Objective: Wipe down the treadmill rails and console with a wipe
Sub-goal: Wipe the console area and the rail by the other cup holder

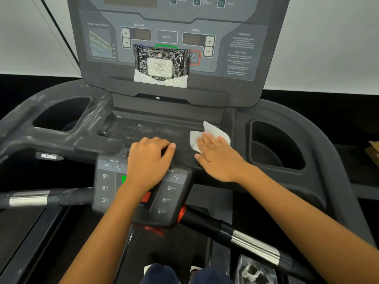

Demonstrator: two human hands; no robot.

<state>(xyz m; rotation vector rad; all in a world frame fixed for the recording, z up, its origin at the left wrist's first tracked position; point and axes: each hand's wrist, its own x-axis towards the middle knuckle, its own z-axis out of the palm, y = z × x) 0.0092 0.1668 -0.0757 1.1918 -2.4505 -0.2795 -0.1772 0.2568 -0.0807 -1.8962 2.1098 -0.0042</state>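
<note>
The right hand (217,158) is pressing the wipe (215,130) flat onto the right part of the shelf (164,138) below the console (242,58), fingers straight and close together, thumb out to the side. The wipe is lying half under the fingers, its far corner sticking out bare. The left hand (147,160) is bracing on the keypad (106,187), fingers curled over its upper edge. Pale streaks are showing on the shelf's left part and around the left cup holder (61,113), so that side is probably done, while the right side is looking dry. To do this stroke well, the palm should be bearing down evenly and sliding in long overlapping passes toward the right cup holder (274,148), with the loose corner tucked under so it is not folding or dragging. The pack (161,62) is leaning against the console buttons and is likely needing to be lifted off before that face is wiped. Both rails (254,244) are waiting, by the look of it.
</note>
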